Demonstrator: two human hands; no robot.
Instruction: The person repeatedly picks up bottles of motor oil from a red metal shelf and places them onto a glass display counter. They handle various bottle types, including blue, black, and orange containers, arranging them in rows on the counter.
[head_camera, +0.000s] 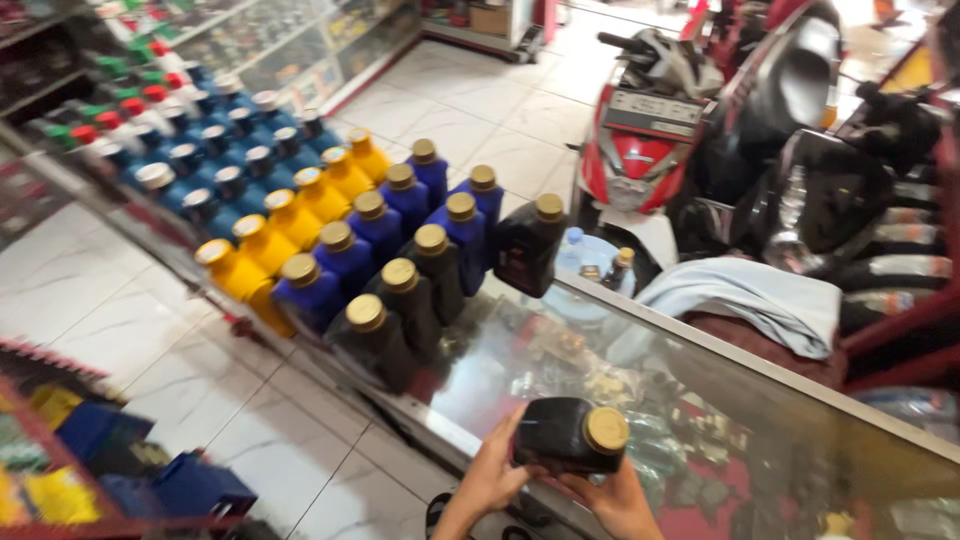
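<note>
glass counter (560, 330) | rows of black, blue, yellow bottles (380, 240) | grey cloth (750, 295)

We see our left hand (492, 473) and right hand (617, 500) cut off at the bottom edge, fingers partly hidden behind the black bottle (570, 436). The far shelf bottles (150, 110) blur together; glare veils what lies under the glass counter (700, 440).

Bottle rows (340, 220), red scooter (640, 150), cloth (760, 295)
</note>
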